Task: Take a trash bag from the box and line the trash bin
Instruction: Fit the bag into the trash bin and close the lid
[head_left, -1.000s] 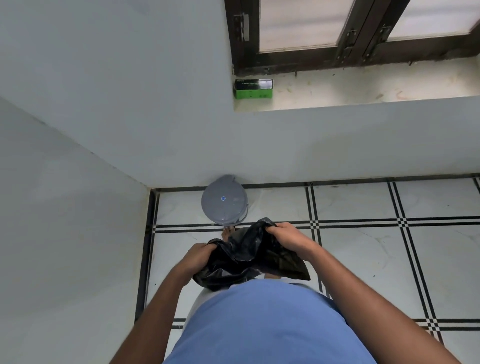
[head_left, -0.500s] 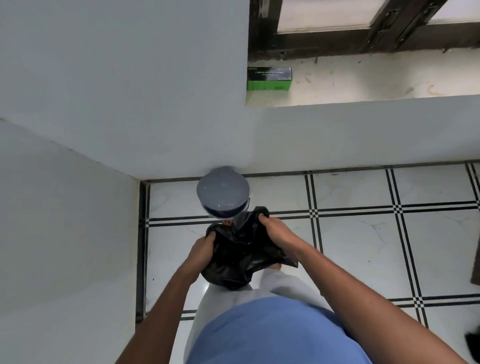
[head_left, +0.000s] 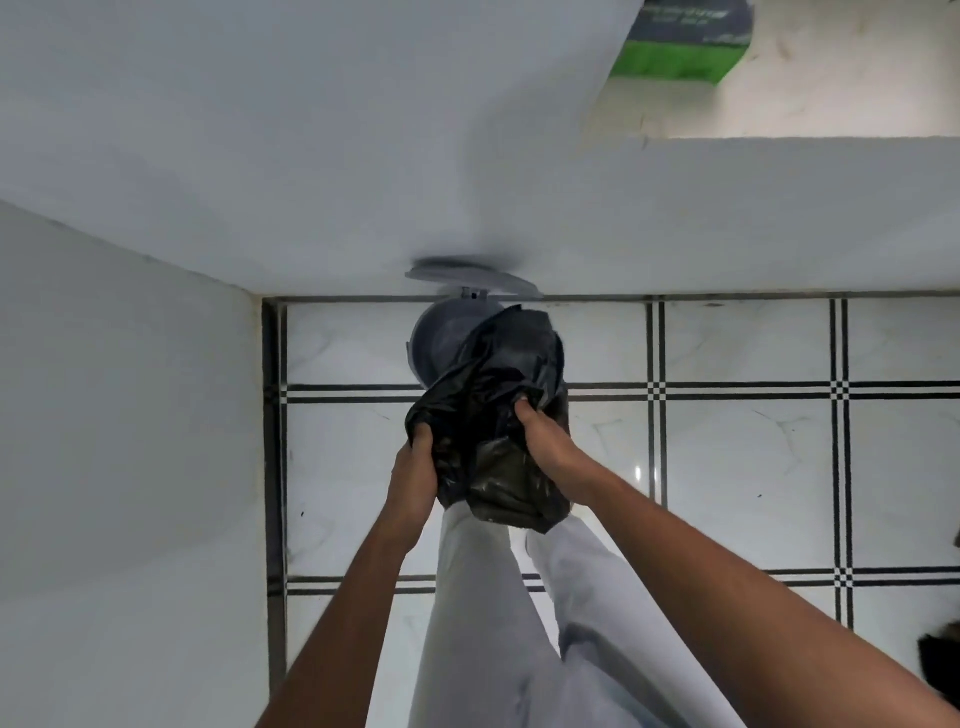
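From my head camera, the gray trash bin (head_left: 434, 345) in the wall corner now stands with its lid (head_left: 470, 275) flipped up against the wall, where half a second ago the lid was closed with its top facing me. I have leaned in, so the bin sits closer and the green trash bag box (head_left: 675, 49) on the window ledge beyond the bin has slid to the upper edge of view. The black trash bag (head_left: 493, 405) now overlaps the bin's open mouth on its right side, instead of hanging short of the bin. My left hand (head_left: 413, 478) is clenched on the bag's near-left edge, fingers curled into the plastic. My right hand (head_left: 545, 441) grips the bag's right side, fingertips buried in its folds. The bag's crumpled lower part hangs between my hands, on the near side of the bin, above my pale trousers (head_left: 498, 623).
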